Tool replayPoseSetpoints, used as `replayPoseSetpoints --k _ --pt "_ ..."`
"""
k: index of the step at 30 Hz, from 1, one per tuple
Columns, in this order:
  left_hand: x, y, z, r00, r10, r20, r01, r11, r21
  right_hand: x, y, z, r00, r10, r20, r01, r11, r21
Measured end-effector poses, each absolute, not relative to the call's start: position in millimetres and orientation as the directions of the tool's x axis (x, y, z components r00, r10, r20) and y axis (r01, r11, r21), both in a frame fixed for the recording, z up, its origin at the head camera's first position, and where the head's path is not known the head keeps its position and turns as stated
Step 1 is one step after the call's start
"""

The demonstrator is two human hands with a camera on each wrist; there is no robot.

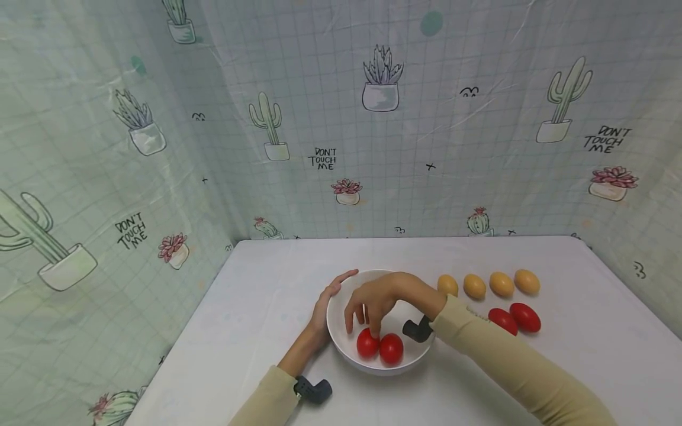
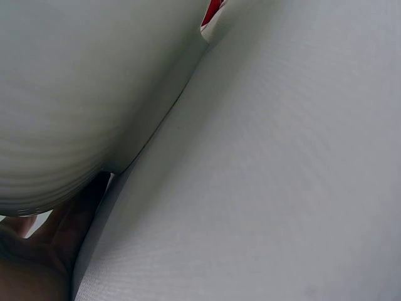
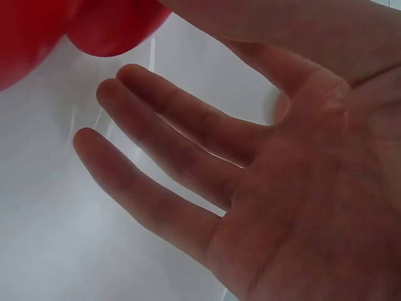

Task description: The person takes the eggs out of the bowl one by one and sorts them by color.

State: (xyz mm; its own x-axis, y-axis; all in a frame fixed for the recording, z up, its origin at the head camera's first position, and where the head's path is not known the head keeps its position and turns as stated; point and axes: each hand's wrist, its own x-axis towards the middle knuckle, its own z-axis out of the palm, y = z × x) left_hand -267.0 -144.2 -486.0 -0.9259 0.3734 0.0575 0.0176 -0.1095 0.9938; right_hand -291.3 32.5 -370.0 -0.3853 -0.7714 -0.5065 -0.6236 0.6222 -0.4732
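A white bowl (image 1: 341, 352) stands on the table with two red egg-shaped objects, a left one (image 1: 367, 343) and a right one (image 1: 391, 349), in its near part. My left hand (image 1: 321, 313) rests against the bowl's left outer wall, its fingers lying along the side toward the far rim. In the left wrist view, part of that hand (image 2: 59, 241) shows beside the bowl's wall (image 2: 81, 94). My right hand (image 1: 375, 299) is inside the bowl's opening, fingers spread and pointing down, with the index finger by the red objects. The right wrist view shows its palm (image 3: 294, 188) holding nothing.
Several yellow egg-shaped objects (image 1: 502, 284) lie in a row right of the bowl. Nearer are two more red ones (image 1: 525, 318), one partly behind my right sleeve (image 1: 501, 349). A printed cloth (image 1: 426, 136) stands behind the white table (image 1: 277, 278).
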Motion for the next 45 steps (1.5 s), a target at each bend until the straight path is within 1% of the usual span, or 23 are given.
replayPoseSetpoints --k 5,12,16,19,24,27,33,45 --pt "-267.4 -142.9 -486.0 -0.928 0.371 0.048 0.003 -0.120 0.993 -289.6 31.2 -370.5 -0.362 -0.779 -0.512 -0.615 0.612 -0.498" --pt "-269.2 -143.7 -488.0 -0.923 0.380 0.058 0.006 -0.138 0.990 -289.9 30.4 -372.9 -0.318 -0.822 -0.473 -0.631 0.556 -0.542" --pt "-268.4 -144.5 -487.9 -0.925 0.375 0.060 0.016 -0.120 0.993 -289.3 29.9 -374.4 -0.302 -0.837 -0.456 -0.639 0.533 -0.555" --pt "-267.4 -144.5 -486.6 -0.928 0.370 0.054 0.014 -0.112 0.994 -287.7 29.3 -373.5 -0.302 -0.830 -0.469 -0.634 0.543 -0.552" --pt "-266.7 -143.9 -485.3 -0.928 0.368 0.055 0.003 -0.139 0.990 -284.5 28.3 -371.1 -0.293 -0.814 -0.501 -0.633 0.558 -0.537" --pt "-266.7 -143.7 -485.1 -0.929 0.367 0.052 0.001 -0.136 0.991 -282.5 27.2 -370.8 -0.306 -0.809 -0.502 -0.642 0.565 -0.518" --pt "-267.4 -143.6 -485.6 -0.926 0.375 0.036 -0.007 -0.115 0.993 -280.9 26.4 -374.1 -0.360 -0.792 -0.493 -0.634 0.595 -0.494" --pt "-267.5 -142.0 -484.9 -0.932 0.361 0.042 -0.009 -0.139 0.990 -287.0 29.3 -382.4 -0.420 -0.779 -0.466 -0.636 0.619 -0.461"
